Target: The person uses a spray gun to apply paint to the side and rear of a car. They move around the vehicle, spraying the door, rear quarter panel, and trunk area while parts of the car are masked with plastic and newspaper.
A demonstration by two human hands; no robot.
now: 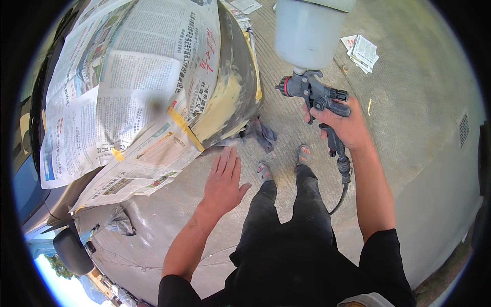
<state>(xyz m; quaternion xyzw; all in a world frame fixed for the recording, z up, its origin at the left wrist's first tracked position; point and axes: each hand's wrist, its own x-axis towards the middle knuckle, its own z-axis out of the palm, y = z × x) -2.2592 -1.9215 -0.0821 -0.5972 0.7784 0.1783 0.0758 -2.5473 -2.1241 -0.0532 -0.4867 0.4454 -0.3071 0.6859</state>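
A black spray gun (pixel 318 97) is gripped in my right hand (pixel 343 124), its nozzle pointing left. On top of it stands a translucent white paint cup (pixel 309 36), and an air hose (pixel 341 197) hangs from its handle. My left hand (pixel 223 176) is stretched out flat, fingers together and thumb apart, just below the car's corner, with nothing in it. That corner panel (pixel 225 105) shows cream-coloured filler patches on grey. Newspaper sheets (pixel 133 87) cover the bodywork beside it, held with yellow masking tape (pixel 185 128). Whether my left fingertips touch the panel's lower edge I cannot tell.
Dark rags (pixel 261 134) lie on the concrete under the corner. Folded newspapers (pixel 363 53) rest on the ground at the far right. A plastic bag (pixel 120 222) sits below the car's side, near its mirror (pixel 73 250). A drain grate (pixel 464 130) is at the right.
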